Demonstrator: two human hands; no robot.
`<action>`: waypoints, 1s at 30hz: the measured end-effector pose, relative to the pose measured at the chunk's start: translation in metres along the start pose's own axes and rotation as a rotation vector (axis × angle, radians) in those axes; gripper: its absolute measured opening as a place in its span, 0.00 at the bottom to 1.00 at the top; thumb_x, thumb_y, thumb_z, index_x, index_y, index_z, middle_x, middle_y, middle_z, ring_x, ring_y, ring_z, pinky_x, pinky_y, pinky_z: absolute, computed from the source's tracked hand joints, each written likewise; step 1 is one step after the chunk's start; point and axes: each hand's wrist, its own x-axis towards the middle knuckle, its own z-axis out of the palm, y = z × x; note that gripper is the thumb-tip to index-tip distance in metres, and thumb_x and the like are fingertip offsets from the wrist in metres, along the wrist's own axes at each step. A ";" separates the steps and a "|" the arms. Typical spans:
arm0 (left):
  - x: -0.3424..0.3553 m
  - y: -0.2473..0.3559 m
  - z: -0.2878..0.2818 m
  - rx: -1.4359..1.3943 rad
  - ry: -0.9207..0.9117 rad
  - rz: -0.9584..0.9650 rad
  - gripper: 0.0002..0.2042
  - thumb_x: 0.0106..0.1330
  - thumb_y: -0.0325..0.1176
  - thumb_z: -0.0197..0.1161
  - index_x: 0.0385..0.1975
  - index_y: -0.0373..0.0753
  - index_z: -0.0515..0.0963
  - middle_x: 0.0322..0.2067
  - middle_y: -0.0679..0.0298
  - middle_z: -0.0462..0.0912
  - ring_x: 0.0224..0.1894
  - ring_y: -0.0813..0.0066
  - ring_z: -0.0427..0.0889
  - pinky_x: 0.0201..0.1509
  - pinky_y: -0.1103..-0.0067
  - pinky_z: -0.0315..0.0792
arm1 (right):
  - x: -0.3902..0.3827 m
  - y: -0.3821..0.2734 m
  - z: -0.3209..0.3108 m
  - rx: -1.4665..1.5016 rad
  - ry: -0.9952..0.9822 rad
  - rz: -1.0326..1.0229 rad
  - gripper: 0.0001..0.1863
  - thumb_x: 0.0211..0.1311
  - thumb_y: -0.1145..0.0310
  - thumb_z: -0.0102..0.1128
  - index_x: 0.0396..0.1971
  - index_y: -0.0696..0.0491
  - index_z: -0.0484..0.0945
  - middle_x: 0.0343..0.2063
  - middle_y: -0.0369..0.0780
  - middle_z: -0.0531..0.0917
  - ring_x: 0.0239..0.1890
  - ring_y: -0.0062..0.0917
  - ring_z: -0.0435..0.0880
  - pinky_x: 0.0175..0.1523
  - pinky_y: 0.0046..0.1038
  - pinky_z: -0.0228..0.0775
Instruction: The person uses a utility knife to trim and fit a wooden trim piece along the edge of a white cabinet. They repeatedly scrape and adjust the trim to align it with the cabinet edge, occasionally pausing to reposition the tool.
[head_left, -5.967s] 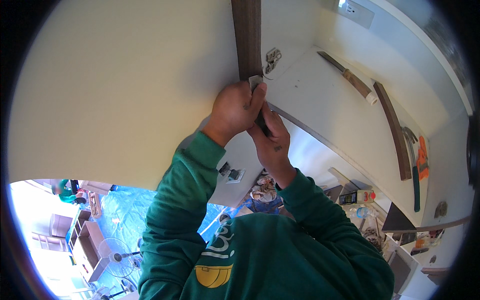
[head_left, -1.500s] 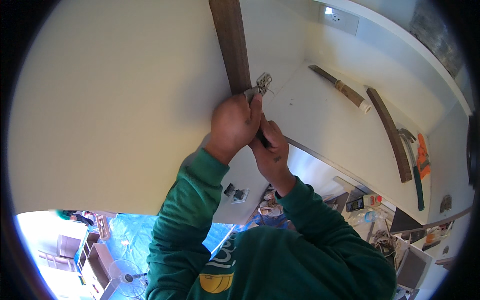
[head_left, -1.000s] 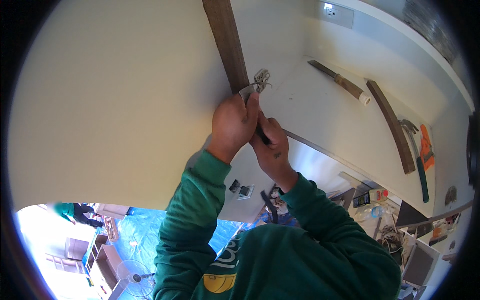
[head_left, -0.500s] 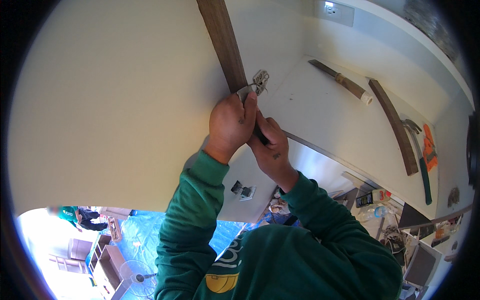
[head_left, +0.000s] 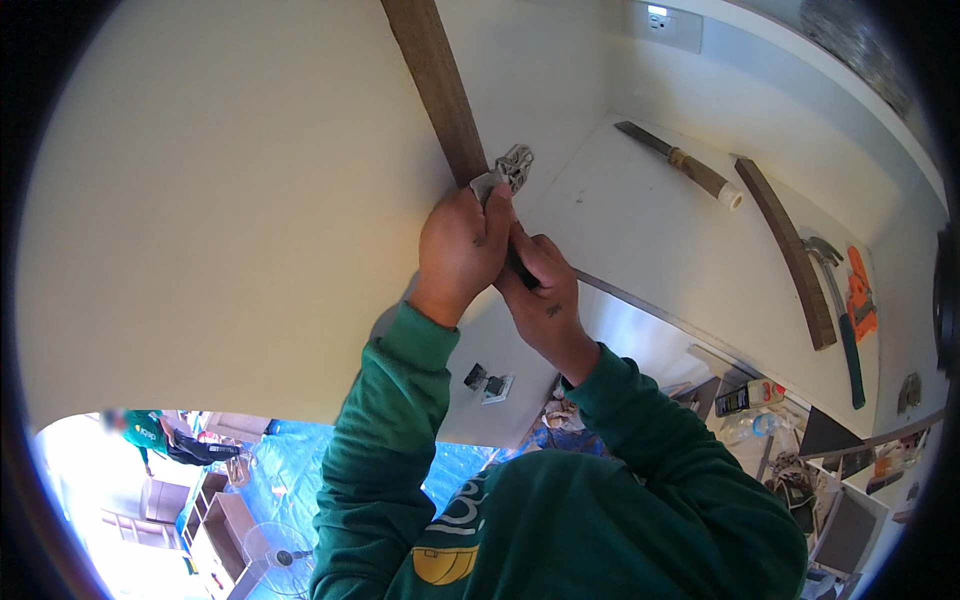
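Observation:
Both my hands are closed and close together at the lower end of a dark brown wood strip [head_left: 435,85]. My left hand [head_left: 462,245] wraps round a flat grey metal piece [head_left: 483,187], its thumb pressed along it. Beside that thumb tip, an openwork grey metal part [head_left: 515,168] sticks out; whether it is joined to the flat piece cannot be told. Just below and right, my right hand [head_left: 543,288] grips a narrow dark piece [head_left: 520,268]. My fingers hide most of it and how it meets the strip.
On the white shelf to the right lie a saw-like blade with a handle [head_left: 690,170], another brown wood strip [head_left: 790,255], a claw hammer [head_left: 845,325] and an orange tool [head_left: 860,295]. Below are a fan [head_left: 285,558], blue sheeting [head_left: 290,460] and a person in green [head_left: 148,430].
My hands stay almost in place; the openwork metal part has turned slightly. The upper wood strip appears shifted a little left. The person at lower left has moved right.

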 end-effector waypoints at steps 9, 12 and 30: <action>0.004 -0.003 0.000 0.100 0.004 0.033 0.23 0.74 0.44 0.58 0.22 0.31 0.78 0.21 0.42 0.80 0.26 0.40 0.82 0.32 0.55 0.76 | 0.005 0.000 -0.002 0.043 -0.002 -0.001 0.34 0.60 0.81 0.66 0.69 0.55 0.73 0.32 0.40 0.77 0.30 0.23 0.77 0.37 0.26 0.71; 0.004 -0.005 0.002 0.105 0.008 0.025 0.22 0.74 0.44 0.58 0.21 0.31 0.78 0.21 0.42 0.80 0.26 0.39 0.82 0.32 0.55 0.76 | 0.003 0.003 0.000 0.008 0.025 -0.007 0.34 0.61 0.80 0.67 0.69 0.55 0.73 0.31 0.40 0.76 0.30 0.23 0.76 0.37 0.26 0.71; 0.009 0.006 -0.004 0.036 -0.017 0.040 0.19 0.74 0.42 0.57 0.24 0.34 0.80 0.22 0.44 0.81 0.27 0.41 0.82 0.33 0.56 0.77 | 0.009 0.000 -0.003 0.002 0.003 -0.010 0.33 0.61 0.79 0.67 0.68 0.56 0.73 0.31 0.40 0.77 0.30 0.24 0.76 0.37 0.26 0.71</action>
